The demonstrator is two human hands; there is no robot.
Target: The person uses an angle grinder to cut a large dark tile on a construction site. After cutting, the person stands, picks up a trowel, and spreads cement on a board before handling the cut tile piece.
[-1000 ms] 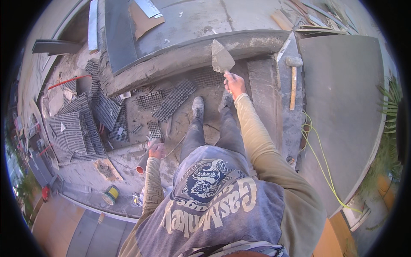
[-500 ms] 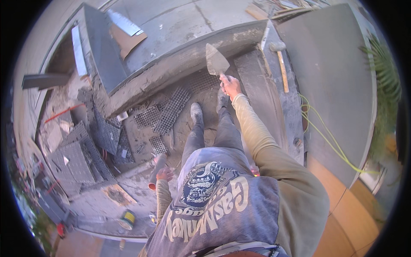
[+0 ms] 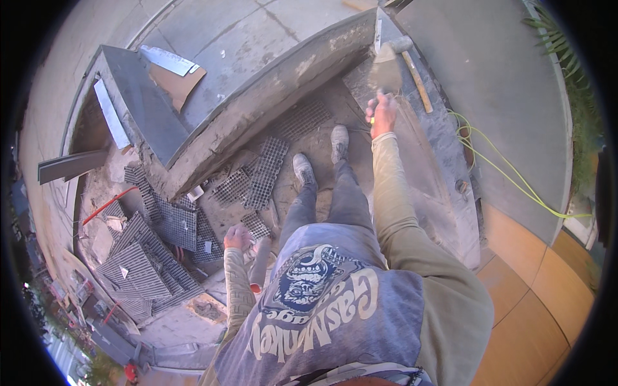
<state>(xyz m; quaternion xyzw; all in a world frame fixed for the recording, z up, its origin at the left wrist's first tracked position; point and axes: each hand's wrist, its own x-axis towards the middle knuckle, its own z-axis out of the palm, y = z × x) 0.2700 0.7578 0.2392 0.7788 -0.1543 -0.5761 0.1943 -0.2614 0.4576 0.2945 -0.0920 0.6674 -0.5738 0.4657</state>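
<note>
My right hand [image 3: 384, 116] is closed on the handle of a trowel [image 3: 386, 72], whose blade is raised and partly overlaps the view of the stone ledge beside a mallet [image 3: 417, 77] with a pale wooden handle. My left hand [image 3: 237, 237] hangs at my left side with loosely parted fingers, apparently empty, near a grey pipe [image 3: 260, 264] with an orange end. My dusty shoes [image 3: 304, 170] stand on rough, dirty ground among black grid panels [image 3: 264, 174].
A concrete curb [image 3: 238, 122] crosses ahead. Grey boards [image 3: 71, 166], stacked grid panels [image 3: 135, 276] and a red bar [image 3: 106, 204] lie left. Right are a green hose [image 3: 508, 180], a grey slab [image 3: 489, 83] and orange paving [image 3: 528, 309].
My view has swung toward the right. My right hand with the trowel has moved right, toward the mallet on the ledge. My left hand has lifted slightly and shifted left.
</note>
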